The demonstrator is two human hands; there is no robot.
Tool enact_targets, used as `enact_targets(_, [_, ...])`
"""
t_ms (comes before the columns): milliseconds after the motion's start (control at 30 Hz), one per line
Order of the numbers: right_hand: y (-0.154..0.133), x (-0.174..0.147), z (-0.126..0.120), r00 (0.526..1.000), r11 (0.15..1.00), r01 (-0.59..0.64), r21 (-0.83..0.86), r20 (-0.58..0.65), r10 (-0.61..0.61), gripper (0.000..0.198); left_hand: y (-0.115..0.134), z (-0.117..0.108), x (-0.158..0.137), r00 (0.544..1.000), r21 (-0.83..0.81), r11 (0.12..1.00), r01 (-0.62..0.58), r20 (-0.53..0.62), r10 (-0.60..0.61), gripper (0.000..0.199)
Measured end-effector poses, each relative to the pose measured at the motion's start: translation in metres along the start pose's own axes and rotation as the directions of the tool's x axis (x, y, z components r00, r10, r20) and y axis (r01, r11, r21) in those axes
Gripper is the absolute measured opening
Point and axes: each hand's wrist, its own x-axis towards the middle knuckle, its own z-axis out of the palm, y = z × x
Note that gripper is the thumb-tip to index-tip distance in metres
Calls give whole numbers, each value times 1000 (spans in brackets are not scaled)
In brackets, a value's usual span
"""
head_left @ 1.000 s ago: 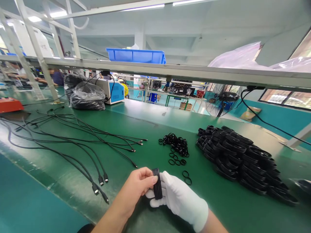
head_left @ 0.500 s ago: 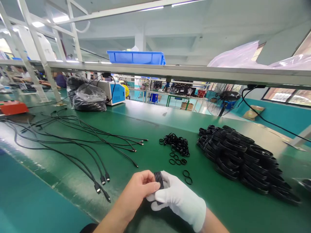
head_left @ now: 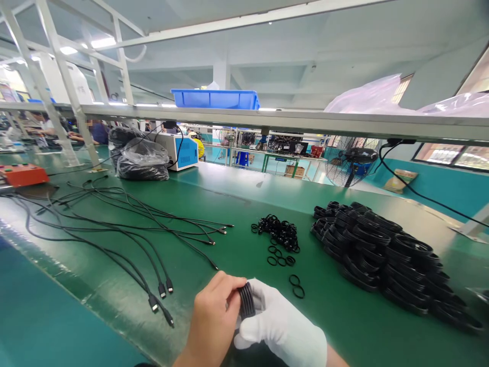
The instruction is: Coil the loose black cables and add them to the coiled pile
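Between my hands, low in the middle of the head view, is a coiled black cable (head_left: 247, 300), its loops stacked side by side. My bare left hand (head_left: 214, 312) closes on the coil from the left, fingers at its upper edge. My right hand (head_left: 275, 321), in a white glove, wraps round it from the right, thumb in front. Both hands partly hide the coil. Just beyond the glove lie two loose black rings (head_left: 298, 291), with several more rings (head_left: 280, 256) and a heap of small black bands (head_left: 278, 230) farther back.
Loose black cables (head_left: 126, 234) with USB plugs spread across the left of the green table (head_left: 237, 204). A large pile of coiled cables (head_left: 382, 250) stands at right. Behind are a plastic-wrapped bundle (head_left: 139, 158), a blue-and-white machine (head_left: 183, 151) and an overhead shelf (head_left: 290, 118).
My left fingers have shifted up from the coil's front to its upper edge. More of the coil's loops now show. The view has tilted slightly upward.
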Motion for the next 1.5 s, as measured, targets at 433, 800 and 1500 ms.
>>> enact_targets(433, [-7, 0, 3, 999, 1000, 31, -3, -27, -31, 49, 4, -3, 11, 999, 9, 1000, -22, 25, 21, 31])
enact_targets(800, [-9, -9, 0, 987, 963, -30, 266, 163, -14, 45, 13, -14, 26, 982, -79, 995, 64, 183, -49, 23])
enact_targets(1500, [-11, -11, 7, 996, 971, -11, 240, 87, -11, 49, 3, -8, 16, 896, 258, 867, -426, -10, 443, 23])
